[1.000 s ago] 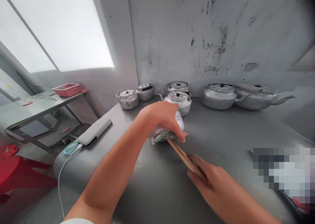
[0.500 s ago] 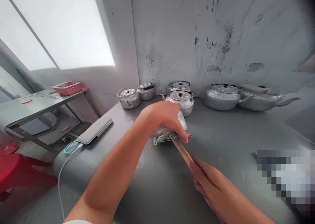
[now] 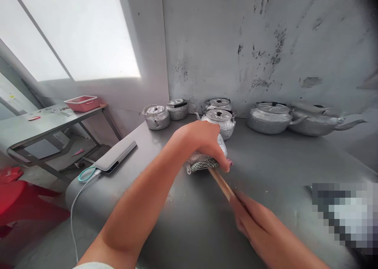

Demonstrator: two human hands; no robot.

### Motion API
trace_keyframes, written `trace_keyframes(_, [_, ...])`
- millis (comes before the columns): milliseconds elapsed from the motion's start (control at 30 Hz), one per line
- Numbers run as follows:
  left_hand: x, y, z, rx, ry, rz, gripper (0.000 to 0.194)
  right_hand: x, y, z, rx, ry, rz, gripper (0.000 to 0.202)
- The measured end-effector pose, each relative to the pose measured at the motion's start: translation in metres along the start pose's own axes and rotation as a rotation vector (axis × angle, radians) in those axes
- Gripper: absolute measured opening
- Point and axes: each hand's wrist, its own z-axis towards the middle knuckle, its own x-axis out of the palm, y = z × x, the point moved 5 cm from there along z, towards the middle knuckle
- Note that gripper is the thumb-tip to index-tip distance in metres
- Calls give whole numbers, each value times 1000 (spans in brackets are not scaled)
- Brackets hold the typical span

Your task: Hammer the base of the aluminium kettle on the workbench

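Observation:
My left hand (image 3: 208, 137) curls over a small silvery metal kettle (image 3: 222, 143) lying tipped on the grey table (image 3: 191, 221). A black-and-white patterned cord (image 3: 203, 165) runs along its near side, beside a small metal lug (image 3: 188, 169). Most of the kettle's body is hidden beneath my hand. My right hand (image 3: 251, 217), slightly blurred, is closed round a flat wooden stick (image 3: 222, 183). The stick's far end reaches the kettle's near side by the cord; whether it goes inside cannot be seen. A bit of reddish cord (image 3: 230, 162) shows by my left thumb.
Just behind stands a lidded kettle (image 3: 224, 125). More kettles line the wall, including a wide one (image 3: 269, 119) and a long-spouted one (image 3: 314, 121). A cabled power bank (image 3: 116, 156) lies left. Beyond are a pink basket (image 3: 84, 103) and red stool (image 3: 32, 206).
The whole view has shifted slightly, so things appear a little further right. My left hand stays on the kettle; my right hand keeps hold of the stick and is now more blurred.

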Motion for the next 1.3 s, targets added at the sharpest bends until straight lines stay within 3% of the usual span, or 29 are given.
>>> trace_keyframes(400, [1,-3,1,0,-15,10,85,-1,-4,4,-61,31,-205,33])
trace_keyframes(633, [4,-4,0,-4,-22,12,84,-1,-2,4,-1,130,-244,28])
trace_keyframes(800, [2,-10,-6,14,-165,43,87,2,-5,6,-17,196,-347,30])
trace_keyframes(1000, [5,-25,-10,86,-254,179,71,-1,-3,6,-9,191,-375,31])
trace_keyframes(1167, [7,-27,-15,-25,-222,135,81,-5,1,4,-4,177,-358,30])
trace_keyframes(1300, [9,-26,-18,-19,-149,113,90,-9,1,4,-17,170,-356,29])
